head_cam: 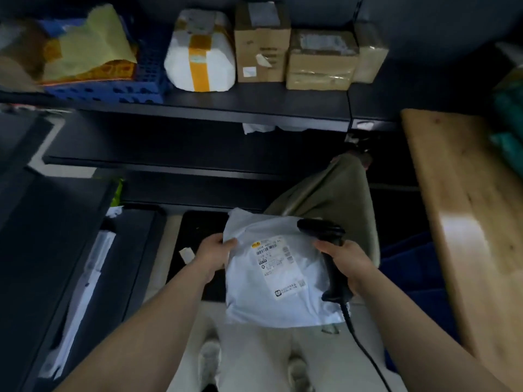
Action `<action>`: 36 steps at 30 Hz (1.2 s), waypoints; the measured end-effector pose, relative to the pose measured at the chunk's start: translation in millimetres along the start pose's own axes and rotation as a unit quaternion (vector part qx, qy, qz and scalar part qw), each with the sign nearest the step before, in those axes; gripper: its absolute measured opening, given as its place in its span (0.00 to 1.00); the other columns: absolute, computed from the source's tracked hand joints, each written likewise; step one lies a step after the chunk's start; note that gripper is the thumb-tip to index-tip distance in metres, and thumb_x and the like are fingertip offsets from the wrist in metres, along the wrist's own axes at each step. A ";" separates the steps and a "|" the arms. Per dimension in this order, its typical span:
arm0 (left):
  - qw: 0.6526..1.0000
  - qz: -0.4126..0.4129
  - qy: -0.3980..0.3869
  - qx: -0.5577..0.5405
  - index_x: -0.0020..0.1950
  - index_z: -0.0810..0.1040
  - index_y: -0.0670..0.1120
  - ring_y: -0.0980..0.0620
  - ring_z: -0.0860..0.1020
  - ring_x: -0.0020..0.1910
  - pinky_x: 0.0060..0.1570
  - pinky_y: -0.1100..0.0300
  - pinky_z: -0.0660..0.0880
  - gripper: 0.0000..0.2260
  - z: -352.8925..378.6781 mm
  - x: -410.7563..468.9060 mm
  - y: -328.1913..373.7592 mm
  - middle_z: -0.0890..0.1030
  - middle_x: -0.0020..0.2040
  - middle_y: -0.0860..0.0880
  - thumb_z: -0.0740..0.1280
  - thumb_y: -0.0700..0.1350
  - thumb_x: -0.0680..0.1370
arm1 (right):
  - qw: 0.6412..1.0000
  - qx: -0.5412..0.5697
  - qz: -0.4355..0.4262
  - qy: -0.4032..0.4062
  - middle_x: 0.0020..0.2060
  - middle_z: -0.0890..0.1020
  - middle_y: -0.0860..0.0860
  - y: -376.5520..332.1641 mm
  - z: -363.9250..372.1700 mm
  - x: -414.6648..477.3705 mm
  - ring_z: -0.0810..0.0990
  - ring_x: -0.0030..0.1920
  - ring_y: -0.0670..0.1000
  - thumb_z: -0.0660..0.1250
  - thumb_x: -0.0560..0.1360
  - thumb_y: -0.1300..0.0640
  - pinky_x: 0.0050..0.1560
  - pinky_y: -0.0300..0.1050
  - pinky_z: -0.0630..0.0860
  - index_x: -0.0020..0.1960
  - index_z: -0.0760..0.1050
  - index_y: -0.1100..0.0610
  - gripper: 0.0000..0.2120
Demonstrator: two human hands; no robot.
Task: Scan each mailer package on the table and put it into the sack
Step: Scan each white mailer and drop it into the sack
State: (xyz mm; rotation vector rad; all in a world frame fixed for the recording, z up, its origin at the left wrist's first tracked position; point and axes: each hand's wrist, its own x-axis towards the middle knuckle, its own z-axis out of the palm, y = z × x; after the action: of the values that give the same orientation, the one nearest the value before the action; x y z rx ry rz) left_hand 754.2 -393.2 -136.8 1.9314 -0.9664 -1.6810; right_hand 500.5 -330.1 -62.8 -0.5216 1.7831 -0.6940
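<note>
Left hand (210, 251) pinching mailer (271, 278) edge, right hand (349, 264) gripping scanner (329, 250)

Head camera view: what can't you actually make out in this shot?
The label on the white mailer: print too small and blurred to read.
The olive sack: lower part hidden behind the mailer and scanner.
The left hand: fingers hidden under the mailer.
The right hand: covers the scanner's grip, so the trigger is unseen.
The wooden table: cut off by the right edge.
</note>
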 end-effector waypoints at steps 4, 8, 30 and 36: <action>0.996 -0.030 -0.069 0.044 0.51 0.79 0.44 0.44 0.80 0.50 0.52 0.50 0.78 0.04 2.0 59.4 -17.9 0.82 0.52 0.41 0.64 0.40 0.79 | 0.998 -0.037 0.017 0.057 0.40 0.83 0.60 14.3 25.7 32.6 0.80 0.37 0.54 0.71 0.76 0.57 0.37 0.45 0.75 0.48 0.79 0.66 0.10; 0.991 -0.041 -0.112 0.058 0.53 0.77 0.42 0.47 0.77 0.46 0.45 0.56 0.74 0.05 21.4 111.7 -40.1 0.79 0.51 0.41 0.64 0.42 0.80 | 0.990 -0.094 0.007 0.110 0.46 0.84 0.64 30.4 41.4 73.0 0.79 0.40 0.56 0.72 0.75 0.56 0.42 0.48 0.73 0.49 0.80 0.66 0.12; 0.981 -0.073 -0.179 0.026 0.57 0.80 0.39 0.46 0.79 0.52 0.55 0.55 0.75 0.13 112.3 236.9 -157.2 0.82 0.54 0.42 0.68 0.46 0.78 | 0.973 -0.103 0.007 0.208 0.46 0.83 0.65 115.3 51.4 174.4 0.83 0.46 0.64 0.73 0.74 0.55 0.47 0.57 0.79 0.49 0.80 0.66 0.13; 0.986 -0.066 -0.134 -0.076 0.47 0.79 0.39 0.43 0.81 0.45 0.50 0.52 0.77 0.10 76.0 205.2 -136.2 0.83 0.43 0.41 0.71 0.46 0.75 | 0.978 -0.077 0.014 0.193 0.31 0.76 0.56 107.6 56.6 155.8 0.72 0.29 0.51 0.72 0.75 0.56 0.32 0.44 0.68 0.39 0.76 0.60 0.10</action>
State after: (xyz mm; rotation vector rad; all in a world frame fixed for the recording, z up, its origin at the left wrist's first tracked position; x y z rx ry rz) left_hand 720.1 -437.8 -388.4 1.7333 -0.7889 -2.0675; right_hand 505.9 -364.2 -257.3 -0.4870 2.2179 -0.6732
